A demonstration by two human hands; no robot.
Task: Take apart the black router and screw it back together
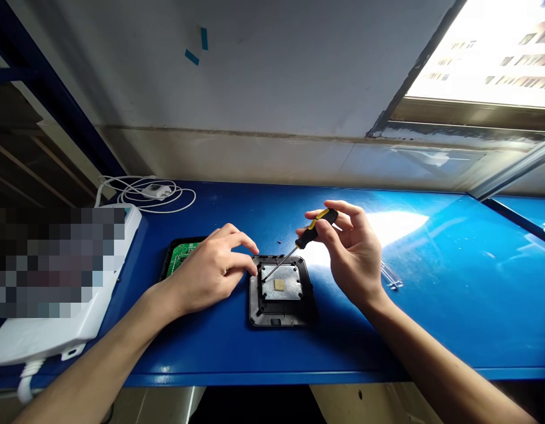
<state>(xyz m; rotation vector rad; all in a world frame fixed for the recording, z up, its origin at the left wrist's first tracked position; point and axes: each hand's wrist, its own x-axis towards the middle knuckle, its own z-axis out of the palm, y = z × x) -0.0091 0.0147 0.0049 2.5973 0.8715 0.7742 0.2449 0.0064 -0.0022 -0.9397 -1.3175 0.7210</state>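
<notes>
In my right hand (356,253) is a yellow-and-black screwdriver (317,227), its handle pinched between thumb and fingers. The slanting shaft reaches down to the upper left corner of a silver metal plate (292,277) inside a square black plastic housing (260,319). A small tan pad (279,285) sits in the middle of the plate. My left hand (219,262) is open, fingers bent and apart, with fingertips at the housing's upper left edge; whether they press on it I cannot tell. Partly hidden behind this hand lies a green circuit board (180,257) in a black frame.
On the blue table (453,306), a tiny dark screw (279,241) lies beyond the housing. Thin metallic-looking pieces (391,277) lie right of my right wrist. A white device (99,294) with a pixelated area stands at left, near a coiled white cable with plug (159,191). A wall rises behind.
</notes>
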